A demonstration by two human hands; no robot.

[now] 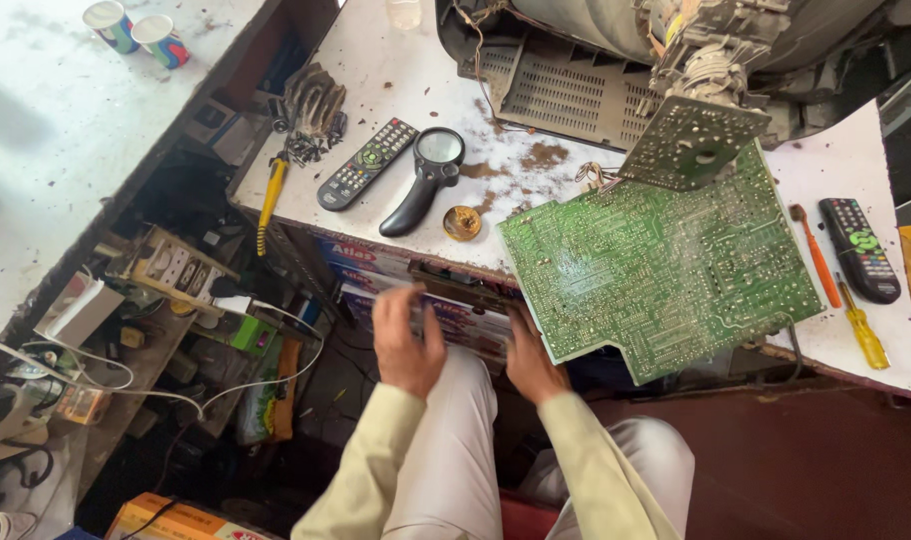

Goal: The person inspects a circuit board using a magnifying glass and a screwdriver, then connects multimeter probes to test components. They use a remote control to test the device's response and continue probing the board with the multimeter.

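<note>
Well, drawer: a shallow drawer (465, 300) under the table's front edge, just below the green circuit board (665, 270), stood pulled out toward the person's lap.
Left hand: the left hand (407, 340) was blurred, fingers curled down into the drawer; whether it grasped anything, I could not tell.
Right hand: the right hand (531, 362) lay at the drawer's right end, under the board's corner; its grip could not be made out either.
Doing it well: I judged slow, steady hands best, keeping clear of the overhanging board.
Tabletop: a magnifying glass (427, 175), a black remote (367, 163) and a small brass tin (462, 222) lay close above.
Far right: two screwdrivers (840, 300) beside another remote (859, 248).
</note>
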